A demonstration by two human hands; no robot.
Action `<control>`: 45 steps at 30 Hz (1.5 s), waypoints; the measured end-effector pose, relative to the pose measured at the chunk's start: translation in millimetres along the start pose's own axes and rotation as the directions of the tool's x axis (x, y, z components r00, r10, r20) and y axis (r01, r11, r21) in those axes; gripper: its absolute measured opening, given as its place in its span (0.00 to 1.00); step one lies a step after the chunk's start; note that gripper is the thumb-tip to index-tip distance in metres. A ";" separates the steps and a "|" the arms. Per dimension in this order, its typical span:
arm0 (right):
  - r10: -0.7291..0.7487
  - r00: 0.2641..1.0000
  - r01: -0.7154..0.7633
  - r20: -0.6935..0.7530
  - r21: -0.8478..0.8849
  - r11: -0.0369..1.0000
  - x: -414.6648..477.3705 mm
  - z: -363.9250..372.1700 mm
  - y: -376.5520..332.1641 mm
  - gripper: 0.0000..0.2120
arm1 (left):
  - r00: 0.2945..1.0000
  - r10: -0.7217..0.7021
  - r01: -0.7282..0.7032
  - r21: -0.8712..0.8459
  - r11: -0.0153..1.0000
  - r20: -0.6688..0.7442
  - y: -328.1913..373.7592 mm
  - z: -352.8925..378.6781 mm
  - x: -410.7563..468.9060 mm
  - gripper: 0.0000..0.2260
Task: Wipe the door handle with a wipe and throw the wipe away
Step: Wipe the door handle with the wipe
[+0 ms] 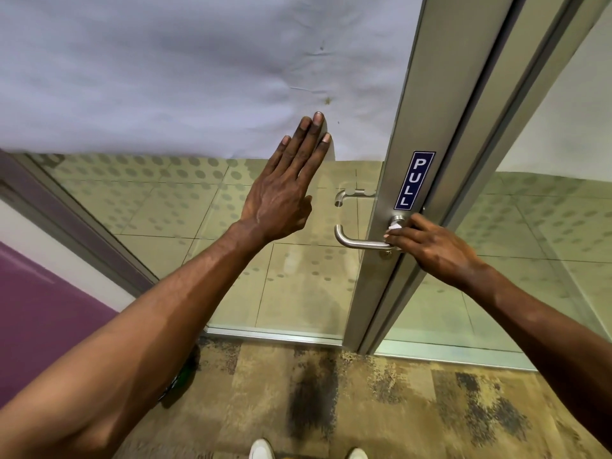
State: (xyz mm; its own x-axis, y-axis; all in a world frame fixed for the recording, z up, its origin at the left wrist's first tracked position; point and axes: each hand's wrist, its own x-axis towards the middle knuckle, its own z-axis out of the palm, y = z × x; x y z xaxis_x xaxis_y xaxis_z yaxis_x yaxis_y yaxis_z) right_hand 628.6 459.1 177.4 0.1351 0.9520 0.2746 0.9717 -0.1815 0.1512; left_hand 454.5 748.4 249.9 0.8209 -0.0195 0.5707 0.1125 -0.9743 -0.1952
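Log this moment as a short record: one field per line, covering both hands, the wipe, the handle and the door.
left hand: flat, fingers together, against the glass door
right hand: closed on the white wipe, at the hub end of the handle
door handle: steel lever, free end pointing left, bare there
wipe: mostly hidden under the fingers, pressed where lever meets frame
sign: blue, reads PULL, on the metal door frame above the handle
bin: none in view

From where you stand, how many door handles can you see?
2. The near handle sits below the PULL sign, with the right hand pressing a wipe on it. The far handle shows through the glass.
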 end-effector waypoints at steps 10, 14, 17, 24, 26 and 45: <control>0.317 0.943 -0.307 -0.106 0.097 0.947 33.1 15.1 -80.2 0.22 | 1.000 0.000 -0.001 0.028 1.000 0.012 -1.4 2.7 -0.7 0.53; 0.457 0.884 -0.443 -0.102 0.134 0.886 62.9 21.3 -118.3 0.25 | 1.000 0.015 -0.015 0.038 0.999 0.013 -3.4 2.1 -1.4 0.54; 0.555 0.829 -0.551 -0.064 0.075 0.831 81.7 16.4 -135.7 0.20 | 1.000 0.023 -0.024 0.041 0.999 0.015 -5.5 1.0 -1.4 0.55; 0.669 0.741 -0.671 0.060 0.028 0.741 112.5 9.2 -151.0 0.09 | 1.000 -0.001 0.000 0.033 0.999 0.017 -1.9 2.4 -1.7 0.56; 0.677 0.732 -0.680 0.075 0.026 0.733 118.4 11.2 -152.1 0.09 | 1.000 -0.005 0.005 0.023 1.000 0.018 -0.6 2.4 -1.4 0.56; 0.079 0.997 -0.075 0.007 -0.224 0.972 15.9 31.1 -84.8 0.28 | 0.999 -0.031 0.031 0.001 1.000 0.017 5.8 1.1 -1.8 0.54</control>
State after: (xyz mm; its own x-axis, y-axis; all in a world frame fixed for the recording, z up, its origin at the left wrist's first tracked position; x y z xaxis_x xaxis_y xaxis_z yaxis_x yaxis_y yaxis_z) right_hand 554.3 497.3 139.3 0.2127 0.9364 0.2790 0.8906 -0.3032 0.3388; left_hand 454.4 743.1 246.9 0.8265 0.0148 0.5627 0.1386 -0.9742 -0.1781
